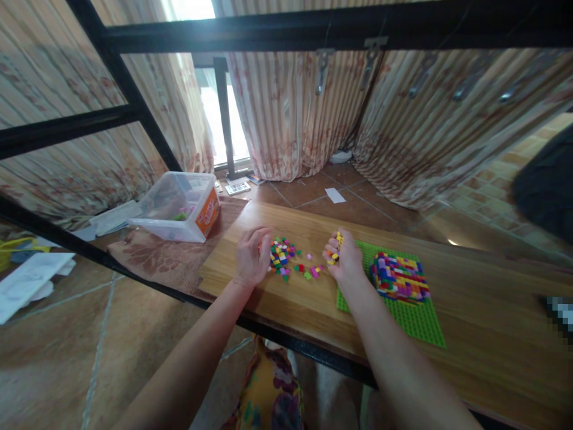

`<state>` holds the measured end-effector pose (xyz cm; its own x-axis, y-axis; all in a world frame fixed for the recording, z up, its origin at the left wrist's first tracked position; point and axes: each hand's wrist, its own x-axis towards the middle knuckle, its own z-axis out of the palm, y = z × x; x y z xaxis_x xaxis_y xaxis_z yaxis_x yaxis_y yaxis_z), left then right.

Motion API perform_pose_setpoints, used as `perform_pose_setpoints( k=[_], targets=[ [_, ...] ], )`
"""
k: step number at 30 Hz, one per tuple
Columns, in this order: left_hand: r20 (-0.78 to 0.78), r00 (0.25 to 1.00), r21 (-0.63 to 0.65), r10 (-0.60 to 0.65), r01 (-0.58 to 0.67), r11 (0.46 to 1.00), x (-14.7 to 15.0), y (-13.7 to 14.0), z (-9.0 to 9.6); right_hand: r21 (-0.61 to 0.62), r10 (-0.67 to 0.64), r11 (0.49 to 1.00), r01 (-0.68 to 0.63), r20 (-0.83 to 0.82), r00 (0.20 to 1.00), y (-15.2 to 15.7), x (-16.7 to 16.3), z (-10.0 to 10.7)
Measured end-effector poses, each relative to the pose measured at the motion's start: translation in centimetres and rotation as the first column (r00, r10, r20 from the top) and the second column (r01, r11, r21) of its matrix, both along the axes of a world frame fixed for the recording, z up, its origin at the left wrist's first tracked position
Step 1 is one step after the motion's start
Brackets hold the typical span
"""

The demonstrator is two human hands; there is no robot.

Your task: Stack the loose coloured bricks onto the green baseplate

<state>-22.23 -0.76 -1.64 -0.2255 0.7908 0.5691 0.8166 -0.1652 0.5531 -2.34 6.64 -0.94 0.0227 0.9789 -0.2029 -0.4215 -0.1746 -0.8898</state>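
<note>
Loose toy bricks (pixel 280 255) of many colours lie in a pile on the wooden table, with several more scattered to its right. At the pile's left edge is my left hand (pixel 251 258), its fingers curled and closed; a bit of orange shows by the thumb, but what it holds is hidden. My right hand (pixel 348 258) is closed around several small yellow bricks (pixel 333 257), over the left edge of a green baseplate (pixel 414 325). On that baseplate stands a block-shaped build of multicoloured bricks (pixel 400 277) in stacked layers.
Left of the table, a clear plastic box (pixel 172 206) with an orange label and some bricks inside stands on a brown mat (pixel 156 257). A black metal bar (pixel 286 36) crosses the top of the view. A pixelated object (pixel 561 312) lies at the table's right.
</note>
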Motion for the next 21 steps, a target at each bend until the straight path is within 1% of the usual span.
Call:
perform_pose_setpoints(
  k=[1, 2, 3, 4, 6, 9, 12, 14, 16, 19, 21],
  targets=[
    [0.042, 0.996, 0.003, 0.081, -0.081, 0.997, -0.6, 0.1, -0.2, -0.009, 0.001, 1.000, -0.002, -0.024, 1.000, -0.1, 0.3, 0.1],
    [0.070, 0.986, -0.023, 0.151, -0.150, 0.988, -1.2, 0.2, -0.4, -0.013, -0.002, 1.000, 0.002, -0.044, 0.999, -0.3, 0.5, 0.1],
    [0.077, 0.978, -0.075, 0.193, -0.187, 0.979, -1.7, 0.3, -0.6, -0.014, -0.010, 1.000, 0.009, -0.059, 0.998, -0.4, 0.7, 0.1],
    [0.070, 0.977, -0.138, 0.200, -0.189, 0.972, -2.0, 0.5, -0.7, -0.011, -0.022, 1.000, 0.021, -0.070, 0.997, -0.6, 0.7, 0.1],
    [0.024, 0.991, -0.245, 0.135, -0.125, 0.961, -2.1, 0.9, -0.9, 0.007, -0.054, 0.998, 0.055, -0.081, 0.995, -1.0, 0.4, 0.0],
    [-0.072, 0.997, -0.314, -0.030, 0.006, 0.949, -0.9, 1.5, -0.9, 0.050, -0.115, 0.992, 0.119, -0.078, 0.990, -1.5, -1.0, -0.3],
    [-0.115, 0.987, -0.301, -0.114, 0.074, 0.951, 0.8, 1.9, -0.9, 0.088, -0.180, 0.979, 0.186, -0.074, 0.981, -1.7, -3.3, -0.7],
    [-0.114, 0.984, -0.291, -0.136, 0.097, 0.952, 1.7, 2.0, -0.9, 0.101, -0.225, 0.967, 0.233, -0.085, 0.971, -1.7, -5.0, -1.0],
    [-0.096, 0.985, -0.296, -0.143, 0.109, 0.949, 2.3, 1.9, -0.8, 0.096, -0.238, 0.964, 0.248, -0.107, 0.965, -1.5, -6.5, -1.0],
    [-0.026, 0.993, -0.291, -0.111, 0.099, 0.952, 2.9, 1.1, -0.1, 0.046, -0.193, 0.978, 0.203, -0.155, 0.969, -1.3, -7.4, -0.4],
    [0.069, 0.997, -0.225, -0.034, 0.049, 0.973, 3.5, 0.2, 0.6, -0.004, -0.125, 0.992, 0.127, -0.198, 0.972, -1.3, -7.0, 0.5]
  ],
)
